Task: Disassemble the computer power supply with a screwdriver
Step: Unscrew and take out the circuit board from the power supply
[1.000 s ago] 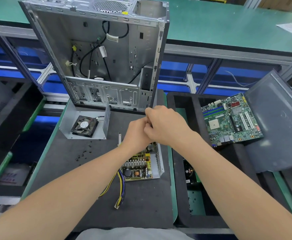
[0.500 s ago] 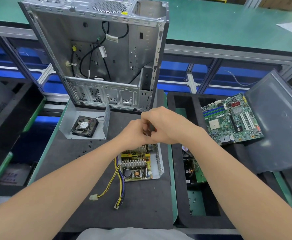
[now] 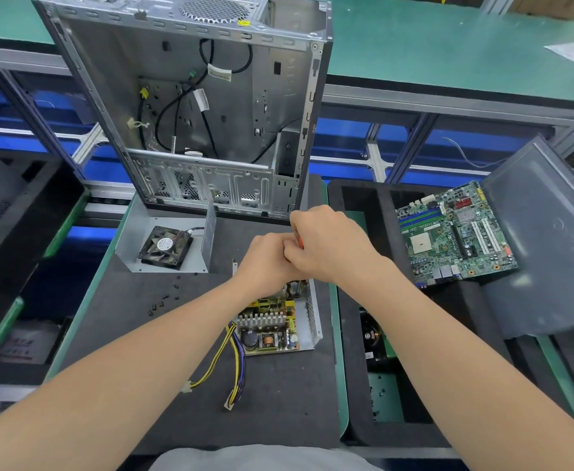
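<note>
I am holding both hands over the opened power supply (image 3: pixel 272 329), which is lying on the black mat (image 3: pixel 136 338).
Loose screws (image 3: pixel 163 299) are lying left. My left hand (image 3: pixel 267 263) is pressing against the right hand (image 3: pixel 328 243), fingers hidden, grip undeterminable. The right is gripping the orange-handled screwdriver (image 3: pixel 301 242), and the motherboard (image 3: pixel 455 236) is sitting well right.
</note>
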Tool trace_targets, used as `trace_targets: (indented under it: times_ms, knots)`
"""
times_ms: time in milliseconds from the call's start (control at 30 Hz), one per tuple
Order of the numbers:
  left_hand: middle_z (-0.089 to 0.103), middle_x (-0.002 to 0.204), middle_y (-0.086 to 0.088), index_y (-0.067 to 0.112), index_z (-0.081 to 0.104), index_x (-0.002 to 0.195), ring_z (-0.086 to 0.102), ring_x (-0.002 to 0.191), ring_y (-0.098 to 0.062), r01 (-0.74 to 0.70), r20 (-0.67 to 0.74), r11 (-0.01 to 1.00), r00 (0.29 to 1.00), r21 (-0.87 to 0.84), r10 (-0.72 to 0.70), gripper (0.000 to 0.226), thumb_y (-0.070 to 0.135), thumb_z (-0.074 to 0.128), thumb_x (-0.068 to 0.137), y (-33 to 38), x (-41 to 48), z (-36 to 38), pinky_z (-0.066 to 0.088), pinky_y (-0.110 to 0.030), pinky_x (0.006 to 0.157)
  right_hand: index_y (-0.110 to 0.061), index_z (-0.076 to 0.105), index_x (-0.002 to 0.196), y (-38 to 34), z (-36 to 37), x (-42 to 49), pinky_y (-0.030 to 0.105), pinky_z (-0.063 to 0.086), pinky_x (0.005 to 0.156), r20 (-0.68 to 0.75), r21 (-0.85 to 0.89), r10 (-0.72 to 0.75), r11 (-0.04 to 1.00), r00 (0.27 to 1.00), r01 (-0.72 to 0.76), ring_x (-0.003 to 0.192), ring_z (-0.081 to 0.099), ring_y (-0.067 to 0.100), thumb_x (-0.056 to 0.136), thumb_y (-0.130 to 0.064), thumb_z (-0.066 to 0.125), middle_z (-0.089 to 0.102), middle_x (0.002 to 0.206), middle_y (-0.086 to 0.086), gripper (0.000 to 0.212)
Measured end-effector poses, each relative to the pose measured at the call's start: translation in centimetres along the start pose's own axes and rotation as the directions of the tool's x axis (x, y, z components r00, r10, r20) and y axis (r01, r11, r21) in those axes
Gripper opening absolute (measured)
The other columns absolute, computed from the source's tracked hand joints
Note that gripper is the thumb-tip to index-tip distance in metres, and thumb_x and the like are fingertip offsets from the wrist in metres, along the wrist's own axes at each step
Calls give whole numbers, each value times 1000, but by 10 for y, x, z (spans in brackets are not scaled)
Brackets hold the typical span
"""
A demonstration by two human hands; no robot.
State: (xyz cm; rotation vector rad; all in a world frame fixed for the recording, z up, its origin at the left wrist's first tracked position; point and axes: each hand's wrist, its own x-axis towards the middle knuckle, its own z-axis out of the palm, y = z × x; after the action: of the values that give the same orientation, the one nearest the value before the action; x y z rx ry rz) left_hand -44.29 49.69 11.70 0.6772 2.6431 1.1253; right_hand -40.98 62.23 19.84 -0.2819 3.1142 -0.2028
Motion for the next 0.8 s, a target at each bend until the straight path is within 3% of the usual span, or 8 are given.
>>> trace_targets:
  times_ms: [67, 167, 267, 333, 433, 567, 667, 800]
  knots:
    - [57, 57, 13, 33, 50, 65, 50, 59, -2, -6, -71, 999, 997, 54, 10, 28, 29, 73, 79, 3, 0, 6, 35, -15, 51, -19, 48, 88, 0, 3, 1, 34, 44, 61, -7, 12, 38, 999, 999, -38, 77, 59, 28, 100, -33, 52, 50, 76, 1, 19]
    - [57, 54, 13, 32, 50, 63, 55, 59, 1, 10, -140, 1000, 990, -26, -13, 33, 27, 80, 75, 2, -1, 12, 41, -8, 60, -16, 54, 94, 0, 2, 4, 37, 51, 65, 43, 23, 29, 999, 999, -30, 83, 62, 30, 101, -28, 54, 56, 88, 5, 14]
    - [63, 60, 24, 37, 53, 68, 55, 72, 19, 44, -86, 994, 995, -105, -53, 31, 36, 83, 72, 1, -2, 10, 40, -4, 57, -17, 62, 102, 4, -5, 5, 42, 59, 78, 137, 43, -43, 998, 990, 37, 90, 65, 27, 99, -23, 59, 60, 98, 4, 7]
    - [62, 71, 38, 38, 56, 73, 57, 75, 19, 56, -42, 988, 997, -144, -62, 27, 47, 80, 69, 1, -4, 5, 39, -3, 56, -20, 62, 102, 7, -11, 5, 41, 59, 80, 191, 74, -116, 992, 975, 103, 90, 63, 24, 95, -18, 63, 59, 99, 0, 7]
    - [66, 78, 35, 41, 61, 73, 60, 76, 16, 40, 18, 985, 999, -169, -37, 23, 55, 79, 67, -1, -6, -4, 41, -3, 55, -23, 63, 107, 10, -18, 4, 36, 57, 77, 234, 117, -218, 974, 948, 195, 91, 62, 19, 87, -10, 67, 63, 100, -4, 24]
    - [70, 74, 11, 32, 66, 77, 60, 65, 2, 7, 126, 971, 992, -239, 23, 26, 41, 89, 70, -8, -5, -10, 52, -17, 63, -27, 65, 101, 9, -23, 4, 26, 51, 68, 334, 146, -302, 952, 893, 268, 83, 62, 11, 78, -2, 70, 67, 91, -11, 34]
    - [73, 83, 3, 26, 68, 87, 66, 77, -12, 32, 231, 968, 973, -248, 27, 25, 31, 89, 74, -11, -6, -14, 59, -38, 81, -34, 60, 96, 8, -24, 5, 26, 50, 66, 364, 142, -327, 945, 872, 295, 82, 61, 8, 77, -5, 69, 63, 87, -16, 36]
    - [72, 78, 10, 30, 66, 81, 63, 72, -2, 3, 191, 985, 981, -170, 30, 22, 44, 72, 65, -4, -6, -19, 47, -14, 60, -28, 53, 94, 5, -15, 2, 34, 49, 63, 204, 15, -287, 957, 936, 290, 82, 57, 17, 87, -31, 63, 50, 91, -8, 13]
